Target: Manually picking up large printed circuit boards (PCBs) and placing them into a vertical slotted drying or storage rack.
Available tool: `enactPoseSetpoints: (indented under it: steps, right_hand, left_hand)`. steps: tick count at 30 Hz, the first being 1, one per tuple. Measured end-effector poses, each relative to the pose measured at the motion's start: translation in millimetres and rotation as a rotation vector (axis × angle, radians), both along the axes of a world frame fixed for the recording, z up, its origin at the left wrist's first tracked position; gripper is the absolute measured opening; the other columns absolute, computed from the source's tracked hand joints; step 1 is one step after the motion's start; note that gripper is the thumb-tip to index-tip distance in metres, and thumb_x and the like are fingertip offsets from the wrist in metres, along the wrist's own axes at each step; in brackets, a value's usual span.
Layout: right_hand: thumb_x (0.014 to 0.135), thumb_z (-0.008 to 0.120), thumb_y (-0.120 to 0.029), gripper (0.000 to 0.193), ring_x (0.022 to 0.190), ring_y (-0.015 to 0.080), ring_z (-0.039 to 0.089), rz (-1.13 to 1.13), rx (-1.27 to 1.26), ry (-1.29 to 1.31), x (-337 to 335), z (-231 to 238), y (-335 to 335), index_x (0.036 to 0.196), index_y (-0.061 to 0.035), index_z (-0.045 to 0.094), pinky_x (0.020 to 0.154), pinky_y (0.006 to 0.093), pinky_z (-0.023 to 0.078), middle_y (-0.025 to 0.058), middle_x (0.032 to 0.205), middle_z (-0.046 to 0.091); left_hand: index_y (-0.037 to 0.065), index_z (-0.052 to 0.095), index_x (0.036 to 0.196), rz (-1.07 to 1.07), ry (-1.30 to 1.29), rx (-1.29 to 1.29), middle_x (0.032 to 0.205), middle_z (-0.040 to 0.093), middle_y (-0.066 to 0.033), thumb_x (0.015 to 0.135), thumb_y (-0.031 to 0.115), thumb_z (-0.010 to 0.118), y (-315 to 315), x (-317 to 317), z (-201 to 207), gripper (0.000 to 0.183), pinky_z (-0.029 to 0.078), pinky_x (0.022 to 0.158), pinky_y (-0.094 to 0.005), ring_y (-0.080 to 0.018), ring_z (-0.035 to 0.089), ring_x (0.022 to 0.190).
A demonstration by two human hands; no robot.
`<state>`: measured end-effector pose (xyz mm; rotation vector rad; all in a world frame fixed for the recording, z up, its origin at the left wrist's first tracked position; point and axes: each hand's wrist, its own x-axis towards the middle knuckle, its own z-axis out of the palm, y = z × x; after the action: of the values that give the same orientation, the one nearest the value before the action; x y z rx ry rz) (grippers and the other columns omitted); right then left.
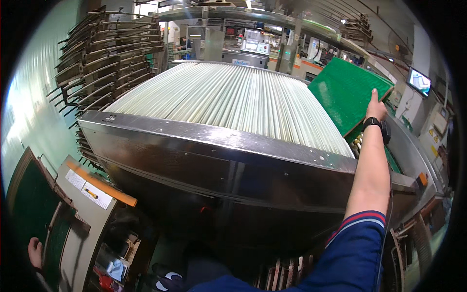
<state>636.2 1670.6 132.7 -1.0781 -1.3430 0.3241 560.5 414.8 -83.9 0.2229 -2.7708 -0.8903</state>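
My right hand (375,108) reaches out at the far right and grips the near edge of a bright green board (340,90), its thumb lying on top. The board tilts beside a wide bed of pale, closely spaced rods (228,97). Far down at the left rim is my left hand (35,252), its fingers curled against a dark green board (22,204) with a brown edge. Only part of that hand shows.
A steel frame (214,131) borders the rod bed in front. Racks of metal bars (112,53) stand at left. A side table (78,209) holds papers and a yellow cutter (91,193). A control panel (255,46) is behind; a screen (419,81) hangs right.
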Motion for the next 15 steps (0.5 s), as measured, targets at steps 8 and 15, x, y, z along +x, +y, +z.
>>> enactPoseSetpoints:
  steps: [8, 15]
  right_hand:
    - [0.087, 0.054, -0.055, 0.059, 0.104, 0.044, 0.061, -0.116, 0.03, -0.072, -3.0, 4.3, 48.4, 0.104, 0.0002, 0.068, 0.09, 0.0494, 0.046, 0.0255, 0.108, 0.066]
    - [0.099, 0.046, -0.041, 0.043, 0.104, 0.0338, 0.062, 0.075, 0.492, -0.323, 7.1, 35.6, 61.4, 0.112, -0.0078, 0.069, 0.089, 0.0382, 0.048, 0.0185, 0.11, 0.067]
  left_hand:
    - [-0.002, 0.057, 0.103, 0.097, 0.066, -0.239, 0.093, 0.062, -0.0136, 0.084, 0.005, 0.059, 48.8, 15.1, 15.8, 0.02, 0.047, 0.084, -0.0335, -0.0233, 0.06, 0.091]
    - [0.001, 0.063, 0.105, 0.191, 0.087, -0.407, 0.097, 0.067, -0.02, 0.085, 0.022, 0.06, 146.9, 39.5, 55.6, 0.029, 0.05, 0.081, -0.0406, -0.0337, 0.064, 0.094]
